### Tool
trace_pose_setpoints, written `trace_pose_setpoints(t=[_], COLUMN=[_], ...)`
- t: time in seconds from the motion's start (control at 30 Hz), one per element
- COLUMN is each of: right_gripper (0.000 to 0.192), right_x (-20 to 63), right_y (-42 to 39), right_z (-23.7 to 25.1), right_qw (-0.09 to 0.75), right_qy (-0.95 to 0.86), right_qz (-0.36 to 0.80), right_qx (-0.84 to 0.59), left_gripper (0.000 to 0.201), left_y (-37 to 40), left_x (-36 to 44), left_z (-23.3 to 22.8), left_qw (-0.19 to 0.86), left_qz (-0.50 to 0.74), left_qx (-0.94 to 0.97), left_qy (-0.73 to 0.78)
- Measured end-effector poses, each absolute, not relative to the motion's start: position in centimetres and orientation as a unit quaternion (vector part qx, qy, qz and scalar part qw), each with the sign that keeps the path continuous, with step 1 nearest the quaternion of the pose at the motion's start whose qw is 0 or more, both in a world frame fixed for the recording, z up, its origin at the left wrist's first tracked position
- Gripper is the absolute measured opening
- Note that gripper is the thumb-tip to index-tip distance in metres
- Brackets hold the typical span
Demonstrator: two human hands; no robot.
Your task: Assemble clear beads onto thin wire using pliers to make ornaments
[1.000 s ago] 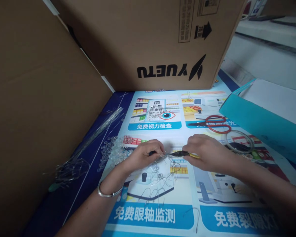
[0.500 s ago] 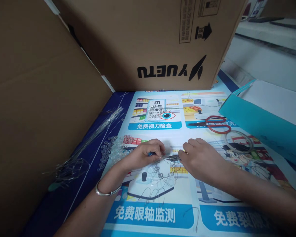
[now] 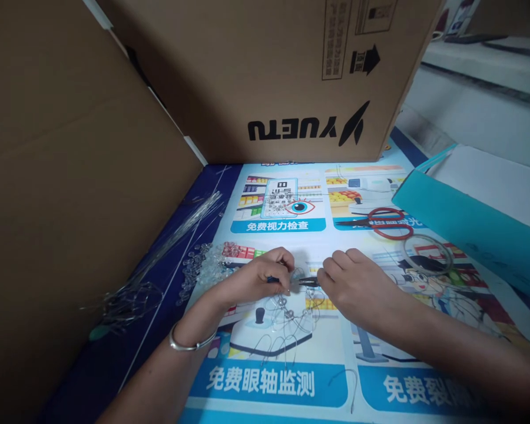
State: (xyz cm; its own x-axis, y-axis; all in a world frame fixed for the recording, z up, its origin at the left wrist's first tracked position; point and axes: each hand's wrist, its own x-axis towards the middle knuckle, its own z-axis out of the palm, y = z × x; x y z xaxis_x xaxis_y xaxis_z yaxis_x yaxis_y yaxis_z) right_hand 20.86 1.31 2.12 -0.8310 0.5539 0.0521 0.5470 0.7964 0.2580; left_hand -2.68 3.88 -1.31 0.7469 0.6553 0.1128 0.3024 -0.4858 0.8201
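My right hand (image 3: 351, 285) is wrapped round pliers (image 3: 308, 282) whose dark, pointed jaws face left. The handles are hidden in the fist. Across from the jaw tips, my left hand (image 3: 269, 275) pinches a piece of beaded wire (image 3: 288, 314), with clear round beads and thin curved wire ends hanging below the fingers. Something dark blue shows between those fingers; I cannot tell what it is. Beside my left wrist lies a heap of clear beads (image 3: 203, 268), some pinkish at the far side.
Cardboard walls (image 3: 247, 76) stand left and behind. A bundle of thin wires (image 3: 185, 227) lies left. Red-handled scissors (image 3: 386, 224), a wire coil (image 3: 427, 254) and a teal box (image 3: 472, 227) are on the right. A loose wire scrap (image 3: 352, 388) lies in front on the printed mat.
The plier jaws have drawn slightly away from my left fingers, with a small gap now showing. My left fingers have shifted a little on the beaded wire.
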Motion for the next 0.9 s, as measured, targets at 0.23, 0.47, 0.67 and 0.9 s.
trace_pose_setpoints(t=[0.23, 0.47, 0.67, 0.9], right_gripper=[0.009, 0.011, 0.012, 0.010], right_x=[20.6, 20.7, 20.5, 20.3], right_y=[1.4, 1.8, 2.0, 2.2], right_z=[2.5, 2.6, 2.9, 3.4], right_qw=[0.027, 0.044, 0.049, 0.053], right_qy=[0.950, 0.952, 0.954, 0.956], right_qz=[0.161, 0.178, 0.180, 0.176], right_qx=[0.266, 0.244, 0.233, 0.228], left_gripper=[0.014, 0.018, 0.020, 0.022], left_y=[3.2, 2.9, 2.7, 2.4], left_x=[-2.5, -2.1, -1.8, -1.7], left_z=[-0.6, -0.2, 0.4, 0.9], left_qw=[0.364, 0.323, 0.270, 0.247], left_qz=[0.183, 0.160, 0.126, 0.113], left_qx=[0.865, 0.888, 0.913, 0.923], left_qy=[0.292, 0.284, 0.278, 0.272])
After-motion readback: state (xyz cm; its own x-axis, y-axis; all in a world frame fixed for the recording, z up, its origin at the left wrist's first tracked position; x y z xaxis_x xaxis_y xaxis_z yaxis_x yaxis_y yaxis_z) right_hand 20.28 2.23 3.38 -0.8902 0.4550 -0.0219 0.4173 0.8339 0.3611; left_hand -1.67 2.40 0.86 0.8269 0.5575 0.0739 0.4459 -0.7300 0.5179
